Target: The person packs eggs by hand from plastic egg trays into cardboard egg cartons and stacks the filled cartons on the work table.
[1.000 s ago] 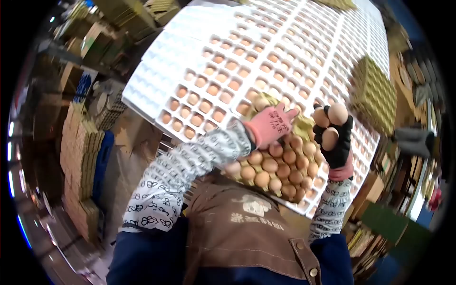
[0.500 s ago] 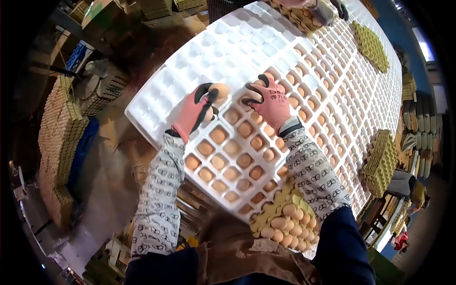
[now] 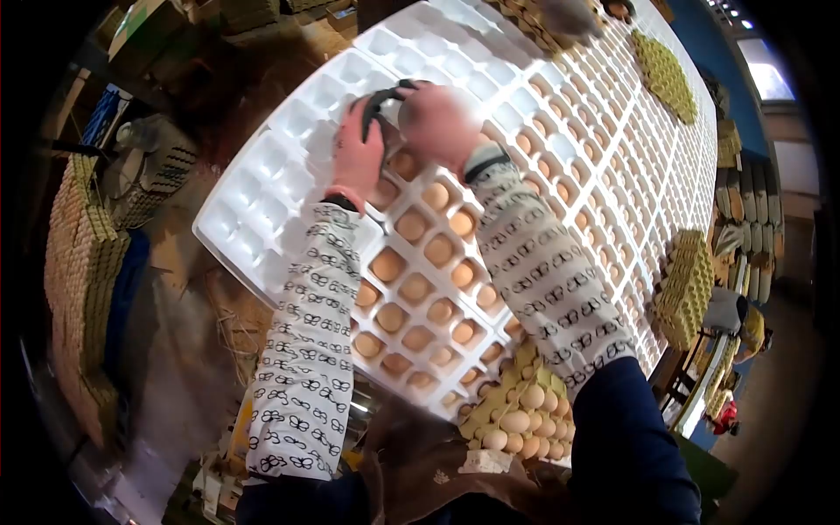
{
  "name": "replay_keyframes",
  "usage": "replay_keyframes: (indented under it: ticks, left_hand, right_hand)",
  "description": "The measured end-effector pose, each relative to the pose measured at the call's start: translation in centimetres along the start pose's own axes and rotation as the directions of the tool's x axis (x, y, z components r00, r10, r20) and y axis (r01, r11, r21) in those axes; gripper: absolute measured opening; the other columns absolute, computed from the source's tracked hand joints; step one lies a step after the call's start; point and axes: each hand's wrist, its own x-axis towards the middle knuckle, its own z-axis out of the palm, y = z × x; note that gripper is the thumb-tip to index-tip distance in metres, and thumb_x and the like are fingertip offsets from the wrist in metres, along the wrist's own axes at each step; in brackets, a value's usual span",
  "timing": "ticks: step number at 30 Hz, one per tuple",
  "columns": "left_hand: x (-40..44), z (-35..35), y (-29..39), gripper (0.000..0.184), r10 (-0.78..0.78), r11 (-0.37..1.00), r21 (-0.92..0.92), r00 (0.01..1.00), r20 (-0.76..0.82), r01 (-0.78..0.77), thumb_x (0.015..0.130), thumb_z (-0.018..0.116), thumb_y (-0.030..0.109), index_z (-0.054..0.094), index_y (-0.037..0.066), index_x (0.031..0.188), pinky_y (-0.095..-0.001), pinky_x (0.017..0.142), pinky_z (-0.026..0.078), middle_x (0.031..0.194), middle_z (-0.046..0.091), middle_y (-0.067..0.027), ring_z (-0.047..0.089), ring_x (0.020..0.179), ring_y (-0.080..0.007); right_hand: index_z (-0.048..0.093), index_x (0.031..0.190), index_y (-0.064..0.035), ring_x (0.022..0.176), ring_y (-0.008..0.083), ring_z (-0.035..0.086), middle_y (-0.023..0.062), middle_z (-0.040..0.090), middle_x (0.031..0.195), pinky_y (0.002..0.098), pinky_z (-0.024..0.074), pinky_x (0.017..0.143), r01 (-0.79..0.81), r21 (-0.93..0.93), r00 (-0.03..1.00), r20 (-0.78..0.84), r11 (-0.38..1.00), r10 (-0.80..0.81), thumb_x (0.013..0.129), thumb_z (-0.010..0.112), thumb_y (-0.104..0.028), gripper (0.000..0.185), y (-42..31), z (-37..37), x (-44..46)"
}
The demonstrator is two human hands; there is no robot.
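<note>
My left hand (image 3: 357, 157), in a pink glove with black fingertips, bends its fingers over the white molded egg tray (image 3: 254, 188). What lies within its fingers is hidden. Close beside it, my right hand (image 3: 437, 127) in a matching glove is smeared by motion, and its fingertips meet the left hand's black fingertips. Just below the two hands, brown eggs (image 3: 435, 196) sit singly in the tray's square pockets. Pockets to the left and above the hands hold no eggs.
A carton stack with eggs on top (image 3: 525, 420) stands at the near edge. More pulp trays lie at right (image 3: 682, 289) and far right (image 3: 665, 77). Another person's blurred hand (image 3: 569, 17) is at the far side. Tall stacks of trays (image 3: 79, 289) stand at left.
Both hands have moved up the tray and come together; the right moved left. Eggs seen in the left hand earlier are out of sight, and more filled pockets show below the hands.
</note>
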Motion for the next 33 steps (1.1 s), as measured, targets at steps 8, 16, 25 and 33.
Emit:
replay_keyframes:
  ticks: [8, 16, 25, 33]
  left_hand:
    - [-11.4, -3.6, 12.5, 0.037, 0.104, 0.973, -0.23, 0.882, 0.46, 0.006, 0.085, 0.066, 0.005, 0.06, 0.001, 0.122, -0.0334, 0.098, 0.045, 0.122, 0.064, -0.0124, 0.059, 0.113, -0.021]
    - [-27.5, 4.5, 21.4, 0.053, 0.323, 0.648, -0.13, 0.116, 0.939, -0.751, 0.076, 0.075, 0.031, 0.059, 0.009, 0.122, -0.041, 0.108, 0.036, 0.113, 0.058, -0.0098, 0.052, 0.115, -0.0288]
    - [-27.6, 4.2, 24.1, 0.037, -0.16, 0.921, -0.001, 0.38, 0.911, 0.389, 0.089, 0.066, 0.029, 0.063, 0.003, 0.114, -0.0304, 0.089, 0.049, 0.11, 0.063, -0.0076, 0.061, 0.106, -0.0177]
    - [-28.8, 4.1, 23.2, 0.047, 0.022, 0.972, -0.105, 0.366, 0.93, 0.21, 0.078, 0.076, 0.019, 0.061, 0.003, 0.12, -0.03, 0.083, 0.051, 0.107, 0.066, -0.0058, 0.064, 0.092, -0.0184]
  right_hand:
    - [0.062, 0.123, -0.0051, 0.07, 0.0028, 0.053, -0.0013, 0.065, 0.085, 0.0195, 0.045, 0.057, -0.414, 0.7, 0.857, 0.085, 0.581, 0.508, 0.092, 0.065, -0.012, 0.032, -6.6, -25.7, -16.3]
    - [0.047, 0.14, -0.0146, 0.099, 0.0273, 0.063, 0.0136, 0.061, 0.116, 0.0375, 0.0502, 0.083, -0.465, -0.357, 0.709, 0.399, 0.81, 0.582, 0.08, 0.075, -0.027, 0.067, -14.8, -34.1, -41.7]
    - [0.064, 0.12, 0.0009, 0.102, 0.0143, 0.063, 0.0094, 0.066, 0.116, 0.0309, 0.0481, 0.091, -0.358, 0.916, 0.682, 0.122, 0.183, 0.721, 0.09, 0.056, -0.013, 0.034, -12.0, -35.3, -51.3]
    - [0.053, 0.136, -0.0136, 0.093, 0.0234, 0.067, 0.0148, 0.066, 0.116, 0.0348, 0.0527, 0.079, -0.628, 0.205, 0.77, 0.307, 0.751, 0.56, 0.08, 0.069, -0.023, 0.058, -15.3, -32.4, -45.7]
